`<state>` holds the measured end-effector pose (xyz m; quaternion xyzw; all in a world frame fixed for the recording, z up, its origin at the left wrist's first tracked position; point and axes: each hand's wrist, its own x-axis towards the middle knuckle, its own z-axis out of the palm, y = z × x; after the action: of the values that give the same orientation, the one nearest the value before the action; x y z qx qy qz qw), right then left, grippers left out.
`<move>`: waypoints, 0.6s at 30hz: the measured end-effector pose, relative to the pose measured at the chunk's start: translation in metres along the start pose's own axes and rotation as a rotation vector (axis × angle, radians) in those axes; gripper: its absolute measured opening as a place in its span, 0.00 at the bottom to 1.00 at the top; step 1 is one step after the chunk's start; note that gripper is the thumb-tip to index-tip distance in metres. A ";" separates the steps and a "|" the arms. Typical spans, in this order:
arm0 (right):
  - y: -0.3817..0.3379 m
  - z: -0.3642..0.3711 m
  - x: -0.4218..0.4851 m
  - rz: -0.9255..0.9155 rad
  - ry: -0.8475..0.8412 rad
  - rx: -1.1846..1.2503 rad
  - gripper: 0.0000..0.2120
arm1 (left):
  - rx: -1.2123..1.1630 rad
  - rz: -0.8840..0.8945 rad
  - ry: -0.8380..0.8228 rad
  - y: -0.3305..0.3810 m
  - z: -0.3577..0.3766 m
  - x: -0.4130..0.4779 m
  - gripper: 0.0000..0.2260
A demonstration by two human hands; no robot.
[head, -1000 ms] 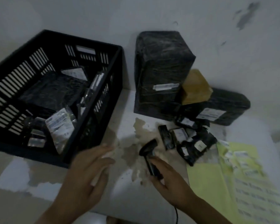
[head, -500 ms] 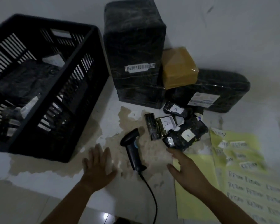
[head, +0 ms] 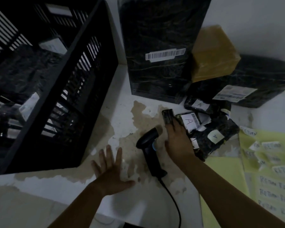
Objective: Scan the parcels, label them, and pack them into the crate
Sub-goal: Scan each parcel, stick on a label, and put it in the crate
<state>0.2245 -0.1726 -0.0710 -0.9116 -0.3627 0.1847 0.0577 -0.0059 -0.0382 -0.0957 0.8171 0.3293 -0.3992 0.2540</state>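
Parcels [head: 211,129] marked "A"; stickers [head: 270,145] read "RETURN".

scanner [head: 148,150] lies mid table [head: 122,112]. crate [head: 89,79] at 10 o'clock, parcels [head: 23,74] inside. tall parcel [head: 160,46] at 12, small box [head: 214,53] between it and flat parcel [head: 253,79] at 1. small-parcel pile [head: 217,134] at 2, label sheets [head: 270,178] at 4.

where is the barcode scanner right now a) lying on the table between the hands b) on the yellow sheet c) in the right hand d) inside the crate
a: the scanner lies on the table, with the left hand flat beside it and the right hand on the small parcels.
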 end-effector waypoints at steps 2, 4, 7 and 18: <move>0.001 0.007 0.007 -0.015 0.057 -0.061 0.28 | 0.012 0.018 -0.002 -0.003 -0.001 0.002 0.59; 0.002 0.008 0.011 -0.010 0.094 -0.013 0.24 | 0.014 0.047 -0.001 -0.007 -0.001 0.003 0.58; 0.002 -0.003 0.002 0.020 0.130 0.182 0.21 | -0.002 0.089 0.011 -0.011 -0.001 0.004 0.58; -0.022 -0.082 -0.107 0.316 0.147 1.087 0.11 | -0.524 0.210 0.183 -0.001 -0.037 -0.030 0.39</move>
<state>0.1695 -0.2274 0.0418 -0.8044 -0.0698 0.2871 0.5154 -0.0023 -0.0227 -0.0510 0.7858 0.3565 -0.1969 0.4654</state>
